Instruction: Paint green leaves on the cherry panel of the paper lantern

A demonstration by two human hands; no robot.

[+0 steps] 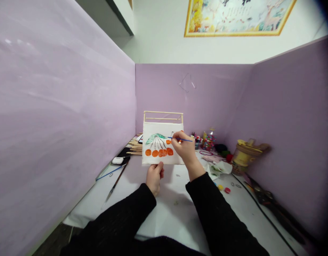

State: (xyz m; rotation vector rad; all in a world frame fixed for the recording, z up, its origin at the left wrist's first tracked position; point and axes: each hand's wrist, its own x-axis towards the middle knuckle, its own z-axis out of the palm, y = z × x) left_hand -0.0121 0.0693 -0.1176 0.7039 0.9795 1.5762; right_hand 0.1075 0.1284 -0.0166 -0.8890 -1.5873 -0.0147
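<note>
A white painted panel (150,128) stands tilted up in front of me, with a thin wooden stick frame (164,112) rising above its top edge. Orange round fruits, dark stems and a green leaf are painted on it. My left hand (154,177) pinches the panel's lower edge, thumb in front. My right hand (185,149) is closed round a thin blue paintbrush (187,140), its tip pointing left at the panel near the green leaf. The right hand covers part of the panel's right side; whether the tip touches the surface I cannot tell.
At left lie wooden sticks (135,146), a white earphone case (117,160), another blue brush (110,173) and a long brown brush (117,183). At right are crumpled tissue (219,168), a red paint pot (227,190), a jar of coloured balls (209,141), a yellow-brown container (243,156) and pliers (262,193).
</note>
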